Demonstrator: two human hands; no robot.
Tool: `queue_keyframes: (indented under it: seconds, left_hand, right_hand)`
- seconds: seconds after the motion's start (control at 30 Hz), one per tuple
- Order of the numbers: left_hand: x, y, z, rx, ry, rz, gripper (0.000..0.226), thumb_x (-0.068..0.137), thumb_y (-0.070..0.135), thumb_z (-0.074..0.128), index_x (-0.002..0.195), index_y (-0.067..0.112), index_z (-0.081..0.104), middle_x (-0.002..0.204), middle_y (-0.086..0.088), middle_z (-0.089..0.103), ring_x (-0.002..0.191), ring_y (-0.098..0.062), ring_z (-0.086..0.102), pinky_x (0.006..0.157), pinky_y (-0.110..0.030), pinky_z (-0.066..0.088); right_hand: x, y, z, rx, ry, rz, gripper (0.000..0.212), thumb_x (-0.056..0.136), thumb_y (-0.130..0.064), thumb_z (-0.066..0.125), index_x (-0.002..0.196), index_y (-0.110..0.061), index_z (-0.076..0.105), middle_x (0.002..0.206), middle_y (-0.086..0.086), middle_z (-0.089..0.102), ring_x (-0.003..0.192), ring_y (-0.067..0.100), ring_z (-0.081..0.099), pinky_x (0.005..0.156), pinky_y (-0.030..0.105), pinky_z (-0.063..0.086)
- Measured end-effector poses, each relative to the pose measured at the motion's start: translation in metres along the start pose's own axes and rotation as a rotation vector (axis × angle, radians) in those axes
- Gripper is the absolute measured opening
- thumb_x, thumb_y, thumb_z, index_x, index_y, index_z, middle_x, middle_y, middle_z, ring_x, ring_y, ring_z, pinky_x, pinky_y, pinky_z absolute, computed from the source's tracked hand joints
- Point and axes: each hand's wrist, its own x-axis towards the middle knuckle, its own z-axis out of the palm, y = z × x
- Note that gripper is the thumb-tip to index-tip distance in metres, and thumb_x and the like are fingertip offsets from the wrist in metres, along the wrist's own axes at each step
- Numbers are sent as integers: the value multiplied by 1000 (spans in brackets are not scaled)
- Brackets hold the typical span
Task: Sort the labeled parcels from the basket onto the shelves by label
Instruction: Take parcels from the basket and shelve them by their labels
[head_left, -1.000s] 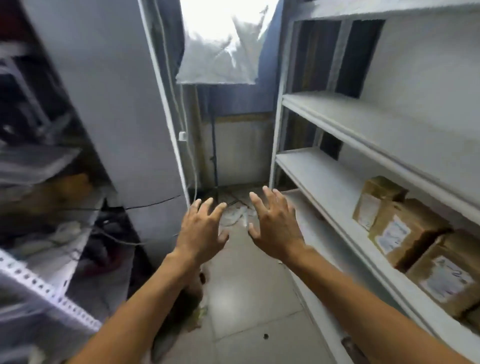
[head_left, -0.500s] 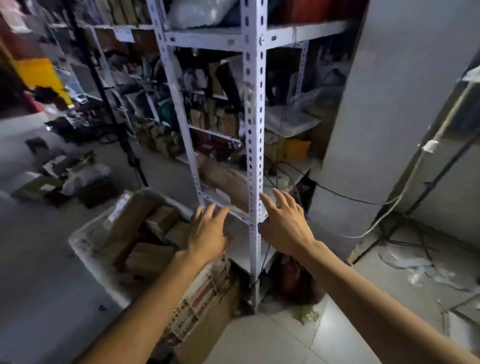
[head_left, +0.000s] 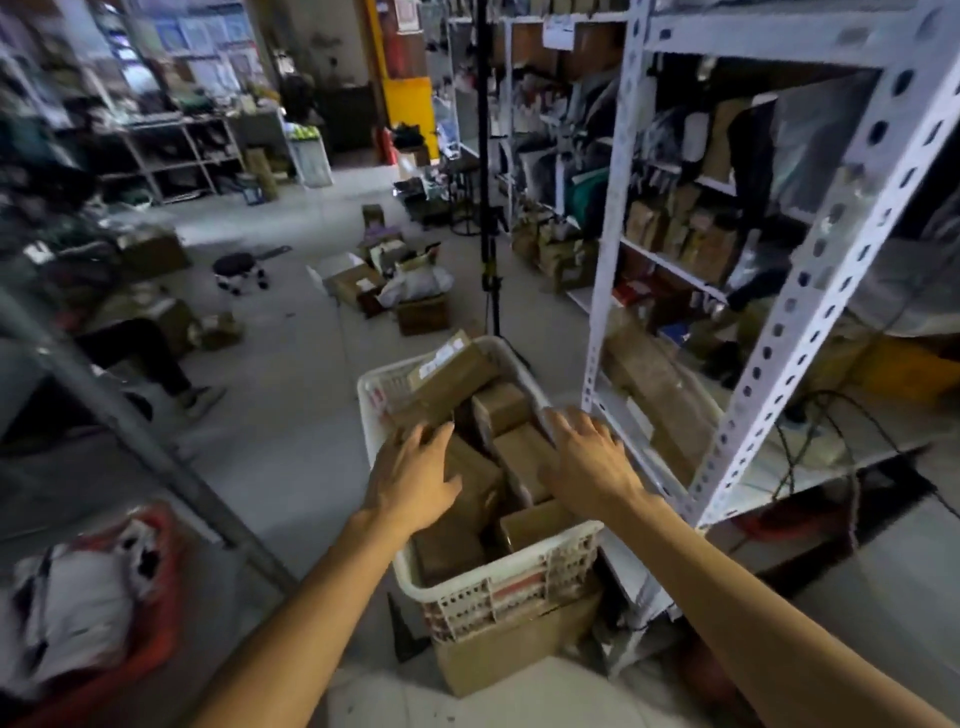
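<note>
Several cardboard parcels (head_left: 519, 457) heaped in white basket (head_left: 498, 577); stiff, probably light, labels unreadable. My left hand (head_left: 415, 483) and right hand (head_left: 587, 462) spread flat above, grasping nothing. Grip opposite box edges.

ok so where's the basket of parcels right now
In the head view the white basket sits low centre on a cardboard box, left of the white shelf rack, under both hands.

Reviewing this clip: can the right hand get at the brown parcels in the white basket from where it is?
Probably yes. The right hand is spread open over the white basket, whose top is uncovered, with the brown parcels lying exposed under its fingers. Nothing stands between them; the left hand is off to the side.
</note>
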Motion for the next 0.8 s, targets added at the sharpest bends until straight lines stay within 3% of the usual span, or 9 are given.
queue_keyframes:
  seconds: [0.17, 0.23, 0.3, 0.4, 0.47, 0.57, 0.8]
  left_hand:
    - [16, -30, 1, 7, 46, -73, 73, 92, 43, 57, 155, 21, 27, 153, -9, 39, 137, -32, 38, 111, -43, 40]
    - [29, -44, 3, -5, 58, -87, 72, 91, 41, 59, 153, 21, 29, 152, -10, 41, 134, -32, 41, 108, -42, 42]
    - [47, -59, 8, -17, 66, -85, 69, 90, 39, 61, 150, 21, 33, 147, -9, 46, 129, -32, 45, 102, -40, 46]
    - [86, -85, 18, -13, 61, -60, 71, 89, 35, 63, 150, 21, 32, 144, -10, 48, 126, -32, 47, 99, -40, 48]
    - [120, -104, 27, 10, 38, -20, 74, 89, 35, 64, 152, 20, 28, 147, -10, 45, 129, -32, 44, 102, -40, 45]
    - [184, -135, 38, -21, -38, 25, 71, 92, 40, 60, 152, 19, 29, 149, -9, 41, 135, -32, 38, 108, -41, 40]
    - [329, -206, 66, 33, -227, 109, 74, 92, 42, 59, 153, 19, 25, 153, -11, 38, 140, -34, 34, 116, -48, 30]
  right_hand:
    - [47, -22, 14, 86, -57, -96, 58, 90, -41, 48, 143, -21, 33, 147, 13, 41, 131, 40, 42, 105, 54, 41]
    - [67, -31, 22, 94, -57, -133, 72, 79, -59, 30, 139, -21, 36, 146, 12, 40, 129, 37, 43, 103, 51, 43]
    - [89, -39, 31, 127, -23, -111, 81, 64, -67, 23, 135, -29, 34, 146, 8, 38, 128, 33, 43, 100, 51, 45]
    - [130, -51, 47, 145, -55, -69, 76, 73, -66, 38, 141, -34, 23, 156, 5, 27, 137, 33, 34, 108, 54, 39]
    - [165, -55, 66, 121, -76, -48, 73, 89, -48, 54, 150, -25, 24, 160, 10, 24, 144, 38, 28, 115, 56, 30]
    - [224, -61, 93, 65, -97, 28, 74, 95, -36, 56, 157, -17, 20, 163, 13, 20, 149, 36, 18, 120, 55, 20]
    - [345, -76, 126, 112, -133, 223, 72, 90, -30, 65, 153, -16, 32, 154, 13, 36, 141, 34, 35, 115, 51, 32]
